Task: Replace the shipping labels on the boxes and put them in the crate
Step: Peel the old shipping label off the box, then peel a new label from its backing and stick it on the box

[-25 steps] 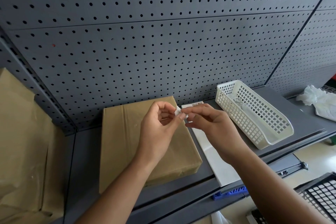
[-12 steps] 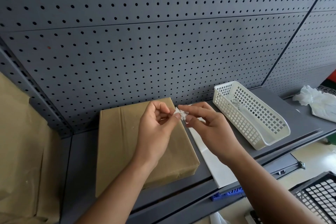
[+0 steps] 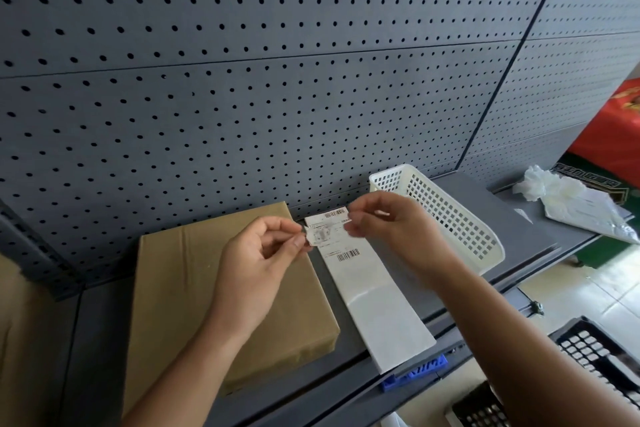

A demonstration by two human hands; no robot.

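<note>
Brown box (image 3: 194,288) flat on grey shelf (image 3: 512,218), against pegboard (image 3: 277,97). Left hand (image 3: 256,274): grip closed, thumb and forefinger pinching left edge of small printed label (image 3: 323,234), held above gap between box and white backing sheet (image 3: 374,302). Right hand (image 3: 398,232), motion-blurred: grip pinching label's right edge. White mesh basket (image 3: 450,218) just beyond; black crate (image 3: 581,347) lower right, below shelf.

Premises: shop stockroom or packing area. Evidence: grey perforated metal back panel (image 3: 277,97) above a metal shelf (image 3: 502,208); 1 wrapped brown box (image 3: 180,288); sheet of barcode labels (image 3: 374,295); white plastic basket (image 3: 450,218); black crate (image 3: 585,340); tiled floor (image 3: 609,291).
</note>
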